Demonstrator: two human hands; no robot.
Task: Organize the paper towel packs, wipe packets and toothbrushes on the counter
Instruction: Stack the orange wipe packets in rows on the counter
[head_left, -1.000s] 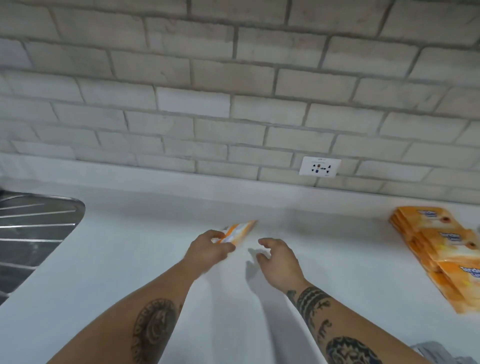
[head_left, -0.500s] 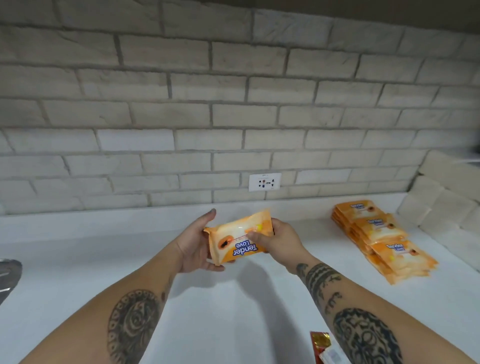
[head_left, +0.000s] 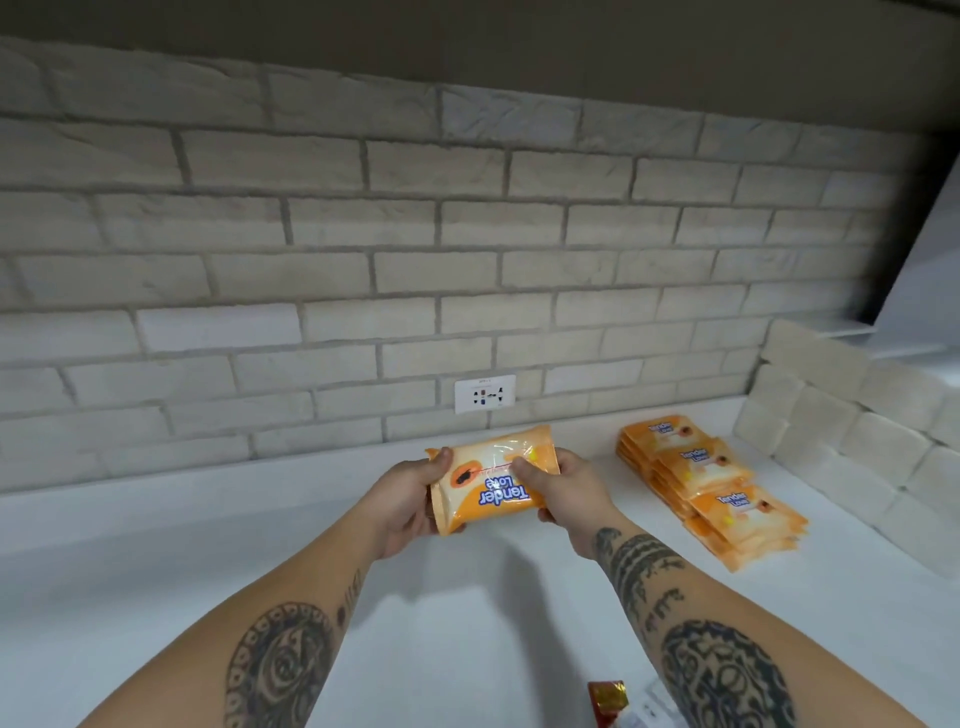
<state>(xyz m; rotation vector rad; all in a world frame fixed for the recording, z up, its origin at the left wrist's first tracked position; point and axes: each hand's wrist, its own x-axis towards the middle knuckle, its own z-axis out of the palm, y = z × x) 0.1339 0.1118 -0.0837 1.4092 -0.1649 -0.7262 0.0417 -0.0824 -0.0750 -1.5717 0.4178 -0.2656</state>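
A soft, pillow-shaped wipe packet (head_left: 491, 480) of glossy orange-and-white film was held in the air above the white worktop (head_left: 156, 571), toward the middle of its back edge. Its long axis ran left to right, roughly along that edge, with the right end a little higher. The printed face was turned to the camera and the blue lettering read upside down. The left hand (head_left: 410, 501) gripped the crimped left end, thumb on top, while the right hand (head_left: 566, 499) pinched the right end, thumb across the front. Near the back right corner lay a slumped stack of matching packets (head_left: 711, 483) – flat, shiny, fanned toward the near edge. The wall behind was rough pale brick with a smooth white socket (head_left: 484, 393).
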